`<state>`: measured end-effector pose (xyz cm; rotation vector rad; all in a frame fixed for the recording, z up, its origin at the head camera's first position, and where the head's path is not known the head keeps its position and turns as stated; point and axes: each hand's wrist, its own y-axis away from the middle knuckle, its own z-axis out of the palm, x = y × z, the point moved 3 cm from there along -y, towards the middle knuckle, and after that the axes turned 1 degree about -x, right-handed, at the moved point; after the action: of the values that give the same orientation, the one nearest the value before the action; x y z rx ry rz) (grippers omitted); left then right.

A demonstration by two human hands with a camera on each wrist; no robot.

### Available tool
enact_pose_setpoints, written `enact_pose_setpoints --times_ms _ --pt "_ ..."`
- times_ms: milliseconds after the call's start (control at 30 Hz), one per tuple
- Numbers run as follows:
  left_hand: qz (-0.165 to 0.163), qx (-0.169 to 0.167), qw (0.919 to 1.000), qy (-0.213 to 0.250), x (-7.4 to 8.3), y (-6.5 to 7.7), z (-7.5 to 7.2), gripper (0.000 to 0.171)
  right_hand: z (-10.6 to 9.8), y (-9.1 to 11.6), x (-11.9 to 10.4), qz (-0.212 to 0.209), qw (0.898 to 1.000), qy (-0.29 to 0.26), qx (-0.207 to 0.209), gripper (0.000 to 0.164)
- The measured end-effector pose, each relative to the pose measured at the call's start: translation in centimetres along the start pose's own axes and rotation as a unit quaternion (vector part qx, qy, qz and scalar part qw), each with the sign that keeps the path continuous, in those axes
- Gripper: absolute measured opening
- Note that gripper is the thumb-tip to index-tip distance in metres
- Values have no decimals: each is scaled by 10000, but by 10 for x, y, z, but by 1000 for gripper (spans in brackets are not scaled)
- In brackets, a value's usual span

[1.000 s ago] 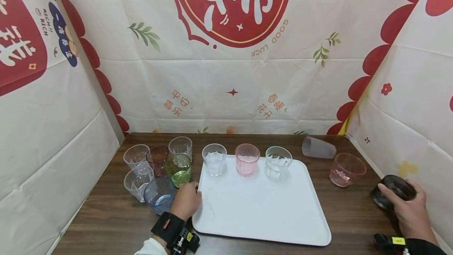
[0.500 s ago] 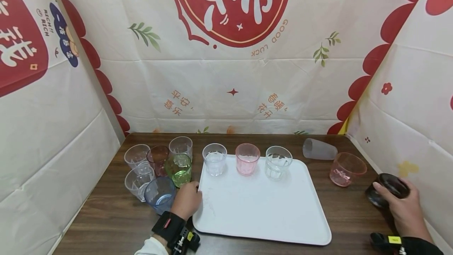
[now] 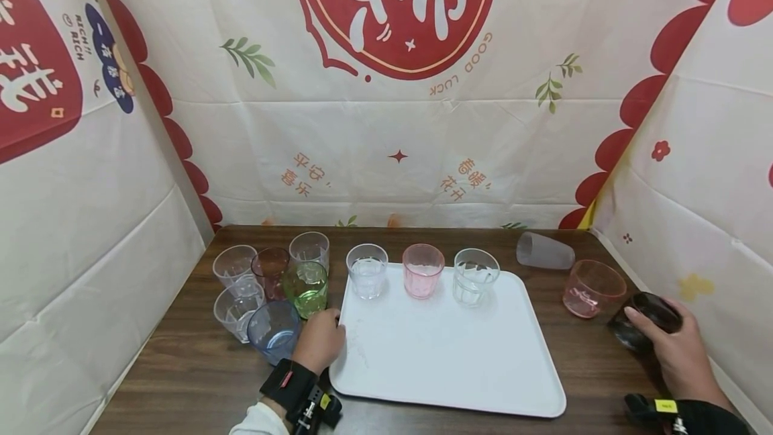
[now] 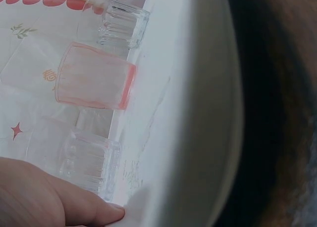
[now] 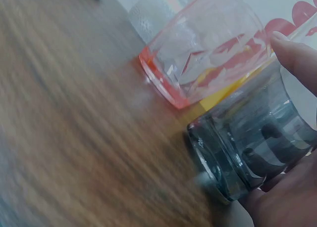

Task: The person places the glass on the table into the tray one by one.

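Observation:
A dark grey glass is in my right hand, with the thumb and fingers around it; whether its base touches the table I cannot tell. Just left of it stands a pink-red glass, also large in the right wrist view. My left hand grips the left edge of the white tray. The left wrist view has a digit on the tray's top surface; the other fingers are hidden. Along the tray's far edge stand a clear glass, a pink glass and another clear glass.
Several glasses crowd the left of the brown table, among them a green glass and a blue glass close to my left hand. A frosted cup lies on its side at the back right. Printed cloth walls enclose the table.
My right hand has moved left with the dark glass, closer to the pink-red glass. My left hand and the tray have stayed in place.

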<state>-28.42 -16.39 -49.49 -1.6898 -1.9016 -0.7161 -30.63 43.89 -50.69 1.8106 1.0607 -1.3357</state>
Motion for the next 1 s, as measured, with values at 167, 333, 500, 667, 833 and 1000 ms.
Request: enact_pose_setpoints --times_ms 167,333,500,667,833,1000 --pt "-28 -44 10000 14 0 -1 1 21 7 4 -10 -70 9994 -143 -293 90" --pt "95 18 9999 -42 -1 -1 1 19 14 10 -20 -470 9952 -581 -630 72" --pt "62 -6 9999 -102 0 -1 1 20 21 16 -38 -1185 9785 -1269 -1116 47" --pt "-36 -62 9999 -73 1 -1 1 22 27 25 -57 -1109 9832 -1020 -1027 55" --pt "-74 -46 10000 -45 1 0 1 22 31 33 -73 -1150 9814 -1058 -1111 58" --pt "-35 -27 10000 -40 0 0 1 20 38 44 -88 -1300 9837 -573 -1100 62"
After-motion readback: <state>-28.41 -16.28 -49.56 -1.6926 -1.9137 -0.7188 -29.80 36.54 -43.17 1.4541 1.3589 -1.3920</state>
